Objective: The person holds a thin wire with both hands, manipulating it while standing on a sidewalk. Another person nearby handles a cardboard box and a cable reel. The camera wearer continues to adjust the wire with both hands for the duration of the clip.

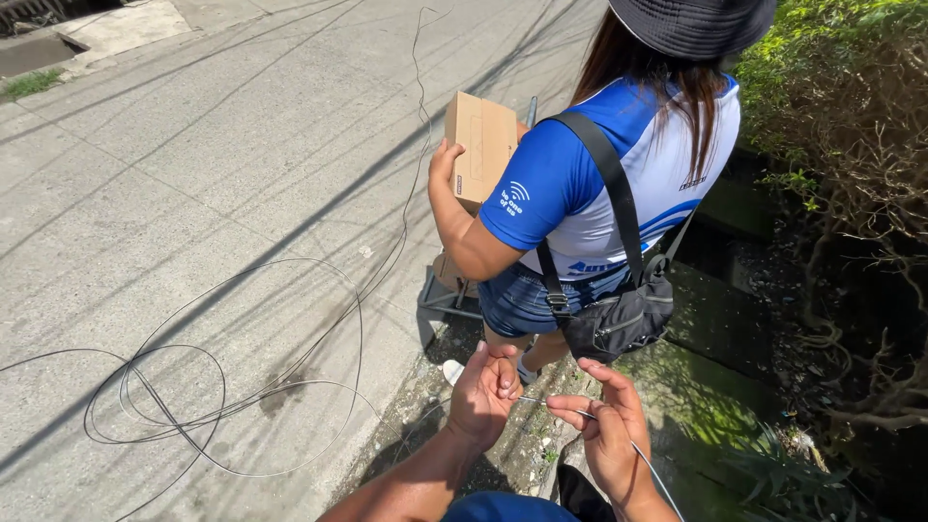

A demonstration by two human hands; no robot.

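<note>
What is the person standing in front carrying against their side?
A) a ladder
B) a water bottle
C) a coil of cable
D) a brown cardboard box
D: the co-worker's hand grips a brown cardboard box at their side, while the loose cable lies looped on the pavement.

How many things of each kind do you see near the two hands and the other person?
Thin cable, held between left hand and right hand: 1
Loose cable coil on pavement: 1
Cardboard box: 1
Black shoulder bag: 1
Hat: 1
Total: 5
</note>
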